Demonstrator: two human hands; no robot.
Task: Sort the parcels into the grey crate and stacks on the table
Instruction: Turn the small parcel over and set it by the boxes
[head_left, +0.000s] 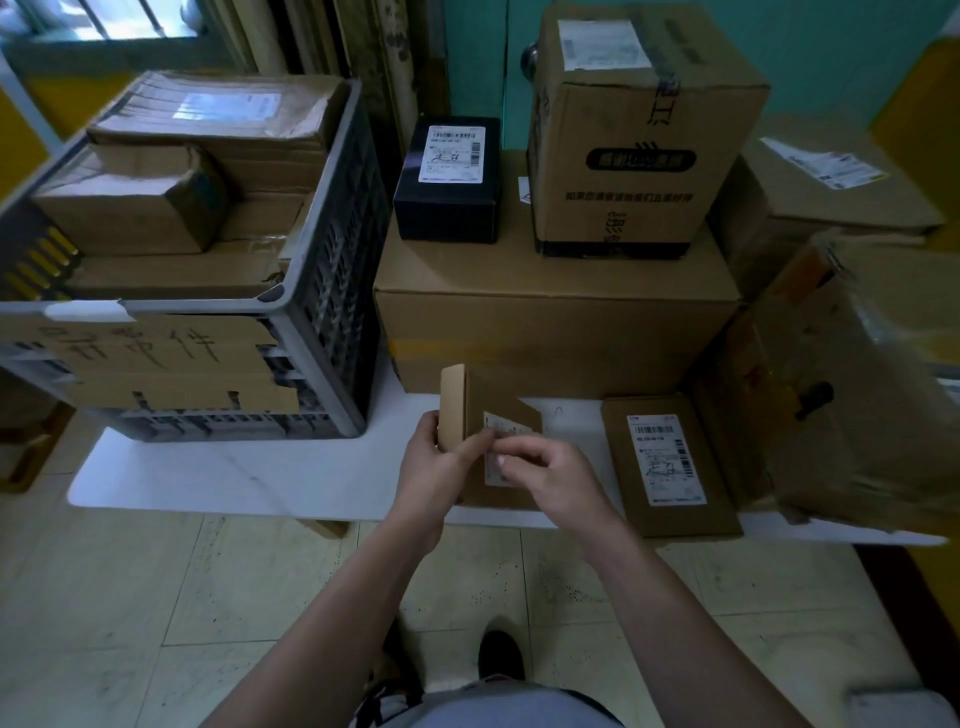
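Observation:
A small flat cardboard parcel (483, 400) with a white label is tilted up above the front edge of the white table (234, 467). My left hand (441, 467) grips its left edge, thumb across the front. My right hand (545, 475) pinches the parcel at its label. The grey crate (332, 249) stands at the left, holding several brown parcels. A big brown box (545, 322) at the middle back carries a black parcel (449, 182) and a tall brown carton (639, 135). A flat labelled parcel (670, 462) lies just right of my hands.
A crumpled open carton (857, 384) lies on its side at the table's right end, with another labelled box (831, 192) behind it. A handwritten cardboard sign (156, 364) hangs on the crate's front. Tiled floor and my shoe are below the table edge.

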